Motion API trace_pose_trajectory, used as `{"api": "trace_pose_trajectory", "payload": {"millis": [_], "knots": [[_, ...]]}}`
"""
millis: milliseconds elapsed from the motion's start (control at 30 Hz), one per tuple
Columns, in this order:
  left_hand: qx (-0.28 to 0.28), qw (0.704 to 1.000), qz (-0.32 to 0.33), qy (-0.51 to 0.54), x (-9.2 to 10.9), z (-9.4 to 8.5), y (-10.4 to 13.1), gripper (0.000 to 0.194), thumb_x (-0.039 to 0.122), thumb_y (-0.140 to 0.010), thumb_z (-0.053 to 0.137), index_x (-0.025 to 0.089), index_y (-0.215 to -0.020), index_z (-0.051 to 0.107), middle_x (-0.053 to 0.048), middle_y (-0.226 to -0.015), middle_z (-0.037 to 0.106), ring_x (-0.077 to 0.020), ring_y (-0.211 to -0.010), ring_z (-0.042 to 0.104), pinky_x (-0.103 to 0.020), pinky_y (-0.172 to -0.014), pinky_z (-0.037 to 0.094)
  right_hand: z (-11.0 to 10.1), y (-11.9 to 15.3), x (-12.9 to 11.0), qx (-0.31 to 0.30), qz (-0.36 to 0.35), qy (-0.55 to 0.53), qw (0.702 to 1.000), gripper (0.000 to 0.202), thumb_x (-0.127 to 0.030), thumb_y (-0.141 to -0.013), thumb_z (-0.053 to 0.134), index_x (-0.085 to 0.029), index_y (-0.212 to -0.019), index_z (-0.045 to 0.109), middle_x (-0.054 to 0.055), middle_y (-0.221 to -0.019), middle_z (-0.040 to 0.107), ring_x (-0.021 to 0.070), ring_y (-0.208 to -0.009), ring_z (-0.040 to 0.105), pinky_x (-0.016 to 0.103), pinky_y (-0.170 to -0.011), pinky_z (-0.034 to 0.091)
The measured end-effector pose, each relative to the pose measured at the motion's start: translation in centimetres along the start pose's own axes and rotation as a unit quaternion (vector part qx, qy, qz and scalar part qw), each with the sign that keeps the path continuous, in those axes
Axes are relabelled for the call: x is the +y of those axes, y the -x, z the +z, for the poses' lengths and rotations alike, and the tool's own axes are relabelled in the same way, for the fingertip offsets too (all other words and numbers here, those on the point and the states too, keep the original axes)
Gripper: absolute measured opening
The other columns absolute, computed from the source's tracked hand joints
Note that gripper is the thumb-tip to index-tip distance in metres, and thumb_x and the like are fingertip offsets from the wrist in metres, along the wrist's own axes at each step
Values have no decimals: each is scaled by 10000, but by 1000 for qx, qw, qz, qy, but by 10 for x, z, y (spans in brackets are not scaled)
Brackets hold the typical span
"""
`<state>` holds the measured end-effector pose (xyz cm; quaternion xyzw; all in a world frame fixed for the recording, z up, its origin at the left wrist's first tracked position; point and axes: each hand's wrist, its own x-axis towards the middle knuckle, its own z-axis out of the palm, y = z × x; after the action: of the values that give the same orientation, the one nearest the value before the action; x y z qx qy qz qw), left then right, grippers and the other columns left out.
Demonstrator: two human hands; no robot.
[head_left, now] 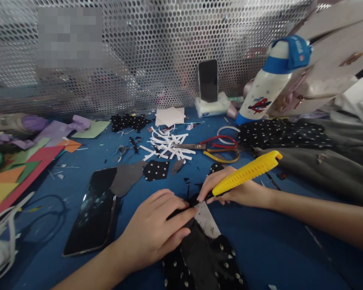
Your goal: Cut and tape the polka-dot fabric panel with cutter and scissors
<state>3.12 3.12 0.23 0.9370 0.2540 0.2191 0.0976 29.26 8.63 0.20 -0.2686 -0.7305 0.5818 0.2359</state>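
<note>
My right hand (230, 187) is closed around a yellow ridged utility knife (248, 173). Its tip is hidden by my fingers at the upper end of a smudged whitish strip (207, 221). Beside the strip, the fingers of my left hand (157, 225) are curled onto dark fabric (196, 251), holding it against the table. This fabric is plain dark grey on top, with black white-dotted cloth (175, 270) showing at both sides. Where knife and fabric meet is mostly covered by my fingers.
Scissors (218, 149) with red and yellow handles lie beyond my hands, by white paper strips (169, 141). A phone (92, 209) lies left under a grey scrap (127, 177). A bottle (266, 80) stands back right, and perforated metal (151, 48) closes off the back.
</note>
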Motion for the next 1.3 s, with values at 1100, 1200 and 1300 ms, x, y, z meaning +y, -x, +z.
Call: {"api": "trace_pose_trajectory", "payload": {"millis": [1100,1200,1300], "knots": [[61,998,-4,28,0,-2,1,291,257,-1027,401,138,-1150,636,-79,-1090,716,-192,-957,664,-388,-919,507,5,0,1,63,7,-49,997,134,-215,-828,748,-132,-934,745,35,-872,704,27,-515,533,123,-476,505],[59,998,-11,26,0,-2,2,305,269,-1033,387,145,-1154,637,-81,-1089,719,-192,-949,665,-383,-910,519,4,0,2,69,3,-61,996,141,-225,-852,724,-130,-956,730,49,-914,703,32,-528,538,137,-487,512],[57,998,-12,30,0,-3,2,321,272,-1034,375,146,-1161,641,-87,-1089,717,-194,-942,665,-384,-914,519,4,0,3,78,3,-70,995,144,-230,-859,718,-126,-959,720,45,-899,692,32,-527,537,139,-484,508]]}}
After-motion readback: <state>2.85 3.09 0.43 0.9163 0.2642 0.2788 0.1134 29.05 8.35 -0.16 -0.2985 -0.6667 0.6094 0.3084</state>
